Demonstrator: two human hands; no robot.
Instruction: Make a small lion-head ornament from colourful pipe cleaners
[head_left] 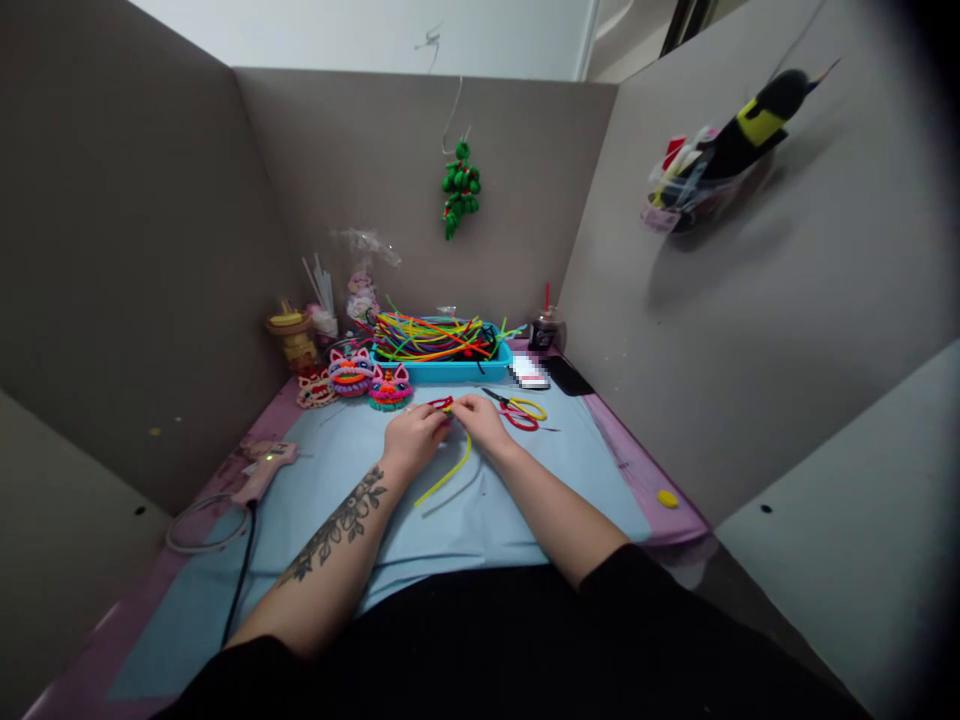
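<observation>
L hand (415, 437) & R hand (480, 422) both pinch yellow pipe cleaner (451, 476) (scissors (516, 404) nr R).

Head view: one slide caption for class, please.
Left hand and right hand hold a thin yellow strand between them above a pale-blue sheet.

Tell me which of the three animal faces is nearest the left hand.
The rightmost face, teal along its bottom; the middle face and leftmost face sit farther away.

L hand (416, 437), R hand (480, 422) on yel. strip (453, 474), prob. pinching, scissors (514, 406) nr
</observation>
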